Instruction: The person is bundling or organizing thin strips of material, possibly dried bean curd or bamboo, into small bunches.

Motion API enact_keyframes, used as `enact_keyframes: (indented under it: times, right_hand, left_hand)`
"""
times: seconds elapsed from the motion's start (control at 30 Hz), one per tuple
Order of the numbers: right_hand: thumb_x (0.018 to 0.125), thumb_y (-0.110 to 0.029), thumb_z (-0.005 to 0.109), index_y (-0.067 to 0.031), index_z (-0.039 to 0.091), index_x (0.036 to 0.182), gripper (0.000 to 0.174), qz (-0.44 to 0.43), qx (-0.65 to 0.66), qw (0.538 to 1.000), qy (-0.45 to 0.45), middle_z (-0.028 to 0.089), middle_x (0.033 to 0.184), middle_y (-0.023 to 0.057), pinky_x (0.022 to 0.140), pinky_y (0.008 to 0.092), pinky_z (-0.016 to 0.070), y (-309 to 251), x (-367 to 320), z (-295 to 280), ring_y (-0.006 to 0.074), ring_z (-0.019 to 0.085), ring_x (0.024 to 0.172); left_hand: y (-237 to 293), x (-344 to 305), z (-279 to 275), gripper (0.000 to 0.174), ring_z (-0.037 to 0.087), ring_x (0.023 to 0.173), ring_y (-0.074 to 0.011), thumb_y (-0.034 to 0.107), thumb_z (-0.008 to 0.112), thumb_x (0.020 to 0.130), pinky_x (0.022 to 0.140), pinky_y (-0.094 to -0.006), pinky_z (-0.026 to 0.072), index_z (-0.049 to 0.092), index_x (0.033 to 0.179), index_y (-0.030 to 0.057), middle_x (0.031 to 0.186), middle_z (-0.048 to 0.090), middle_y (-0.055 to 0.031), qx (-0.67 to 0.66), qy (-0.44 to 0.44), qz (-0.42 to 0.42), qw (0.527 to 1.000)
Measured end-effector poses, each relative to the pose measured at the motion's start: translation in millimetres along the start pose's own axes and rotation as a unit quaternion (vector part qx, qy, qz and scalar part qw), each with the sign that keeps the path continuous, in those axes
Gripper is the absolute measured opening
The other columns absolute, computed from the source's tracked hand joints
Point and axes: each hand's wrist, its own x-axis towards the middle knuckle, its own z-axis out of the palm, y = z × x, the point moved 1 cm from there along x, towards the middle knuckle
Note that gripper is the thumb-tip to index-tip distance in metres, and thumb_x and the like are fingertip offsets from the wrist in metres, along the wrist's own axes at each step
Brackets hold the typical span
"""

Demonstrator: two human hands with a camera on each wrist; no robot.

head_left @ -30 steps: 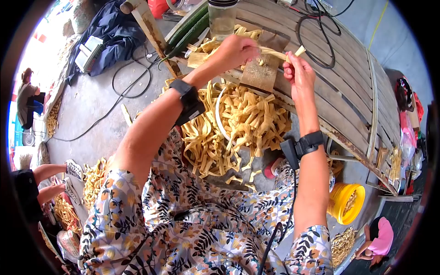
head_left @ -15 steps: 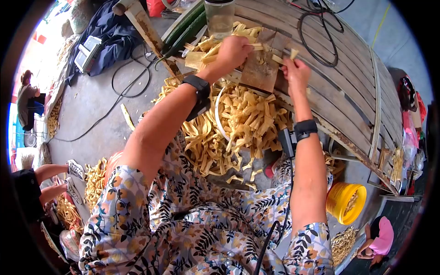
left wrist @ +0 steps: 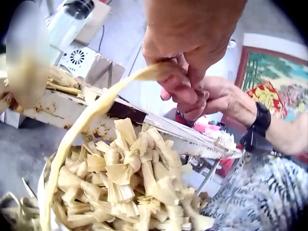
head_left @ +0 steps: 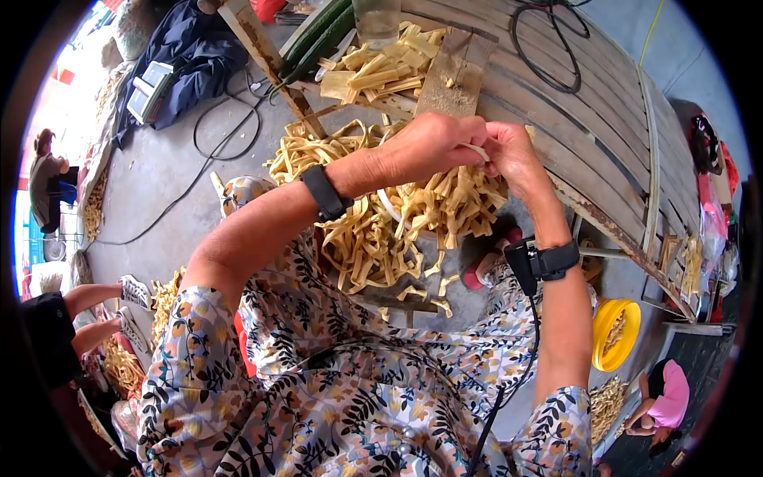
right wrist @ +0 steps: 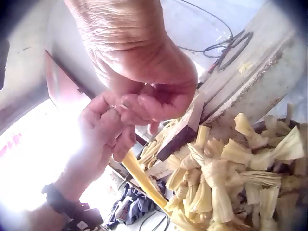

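Observation:
Both hands meet above a white bowl (head_left: pixel 385 208) heaped with knotted yellow strips (head_left: pixel 445 203). My left hand (head_left: pixel 435 143) and right hand (head_left: pixel 511 155) pinch one long pale yellow strip (left wrist: pixel 91 118) between their fingertips. In the left wrist view the strip trails down from the fingers past the bowl's knotted pieces (left wrist: pixel 125 173). In the right wrist view the same strip (right wrist: pixel 142 178) hangs below the curled fingers. Loose flat strips (head_left: pixel 358 238) are piled around the bowl, over my lap.
A slatted wooden table (head_left: pixel 572 119) lies ahead, with cut strips (head_left: pixel 381 71), a wooden block (head_left: pixel 449 75), a glass jar (head_left: pixel 375 20) and a black cable (head_left: pixel 548 40) on it. A yellow bucket (head_left: pixel 616 334) sits at the right. Other people sit at the left and lower right.
Both hands came back from the table's wooden block toward me and now meet over the bowl, with a strip pinched between them.

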Motion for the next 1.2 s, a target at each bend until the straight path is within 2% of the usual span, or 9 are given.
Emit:
enact_keyframes:
  times: [0.17,0.3,0.37,0.47,0.57,0.63,0.9,1.03,1.2]
  right_hand:
    - [0.078,-0.012,0.062,-0.0008,0.063,0.08,0.012,-0.035,-0.041,0.997,0.053,0.058,0.063,0.001,0.041,0.0175,0.0361,-7.6,-8.3,-26.5,0.0057,0.047,0.047]
    - [0.079,-0.011,0.06,-0.001,0.065,0.087,0.013,0.043,-0.107,0.987,-0.109,0.056,0.061,-0.0004,0.044,0.0175,0.0377,-5.7,-18.2,-4.0,0.0047,0.046,0.047]
    - [0.079,-0.015,0.062,0.0006,0.062,0.097,0.024,0.028,-0.028,0.955,-0.295,0.052,0.059,-0.0035,0.043,0.018,0.0352,-5.4,-19.7,8.6,0.0029,0.043,0.046]
    - [0.08,-0.027,0.062,0.0028,0.055,0.108,0.041,-0.062,0.197,0.921,-0.33,0.046,0.055,-0.0066,0.043,0.0176,0.0302,-17.6,-29.2,9.4,0.0009,0.038,0.045]
    - [0.081,-0.04,0.058,0.0041,0.049,0.114,0.056,-0.166,0.266,0.908,-0.277,0.04,0.052,-0.0078,0.044,0.0176,0.0266,-21.3,-23.1,7.9,0.0007,0.032,0.045]
    - [0.083,-0.045,0.051,0.0028,0.049,0.114,0.057,-0.153,0.268,0.921,-0.239,0.035,0.05,-0.0076,0.046,0.018,0.0262,-21.8,-19.1,7.8,0.0015,0.028,0.045]
    - [0.084,-0.043,0.05,0.0005,0.052,0.113,0.052,-0.147,0.265,0.925,-0.23,0.035,0.05,-0.0076,0.045,0.0175,0.026,-20.2,-20.0,16.9,0.0012,0.03,0.046]
    - [0.081,-0.032,0.059,-0.0007,0.056,0.108,0.042,-0.184,0.146,0.959,-0.158,0.048,0.057,-0.0055,0.044,0.0158,0.0323,-23.2,-15.0,19.8,0.0009,0.042,0.049]
    - [0.074,-0.019,0.067,-0.0036,0.063,0.097,0.028,-0.17,-0.02,0.982,-0.078,0.06,0.077,0.0002,0.051,0.0173,0.0422,-15.9,-12.7,25.7,0.0036,0.053,0.056]
  left_hand:
    - [-32.7,-11.3,-16.6,0.015,0.059,0.07,-0.0107,0.01,0.054,0.082,0.064,-0.0247,0.0468,0.058,0.094,0.0018,0.075,0.062,-0.0057,-0.058,-0.065,-0.038,0.995]
    - [-44.7,-11.9,-35.0,0.018,0.059,0.077,-0.0111,0.012,0.053,0.085,0.069,-0.0244,0.0478,0.058,0.097,0.0003,0.081,0.062,-0.0056,-0.095,-0.085,-0.048,0.991]
    - [-48.6,-10.3,-44.2,0.019,0.059,0.079,-0.0116,0.013,0.053,0.085,0.071,-0.0243,0.0482,0.058,0.097,-0.0005,0.084,0.061,-0.0057,-0.2,-0.131,-0.05,0.97]
    - [-45.4,-12.4,-47.9,0.024,0.058,0.079,-0.012,0.018,0.046,0.089,0.071,-0.0237,0.0489,0.056,0.102,-0.0008,0.088,0.06,-0.0059,-0.251,-0.114,-0.12,0.954]
    - [-50.2,-10.3,-27.0,0.033,0.056,0.071,-0.0121,0.029,0.041,0.091,0.069,-0.0259,0.0486,0.053,0.104,0.0013,0.081,0.056,-0.0046,-0.422,-0.124,-0.183,0.879]
    - [-46.7,-10.0,-15.6,0.039,0.055,0.072,-0.0125,0.034,0.036,0.092,0.066,-0.024,0.0465,0.053,0.104,0.0008,0.08,0.056,-0.0053,-0.469,-0.167,-0.072,0.864]
    - [-36.6,-4.9,-20.5,0.027,0.043,0.056,-0.0048,0.022,0.038,0.093,0.049,-0.0172,0.0359,0.053,0.103,0.0015,0.071,0.051,-0.0007,-0.485,-0.071,-0.151,0.858]
    - [-52.6,-14.0,13.3,0.026,0.038,0.046,-0.001,0.027,0.049,0.088,0.045,-0.014,0.0321,0.052,0.093,0.0015,0.066,0.049,0.0028,-0.765,-0.202,-0.176,0.585]
    - [-48.2,-15.9,28.3,0.036,0.039,0.05,-0.0022,0.033,0.053,0.084,0.045,-0.0127,0.0346,0.051,0.095,-0.0022,0.071,0.05,-0.001,-0.765,-0.221,-0.172,0.579]
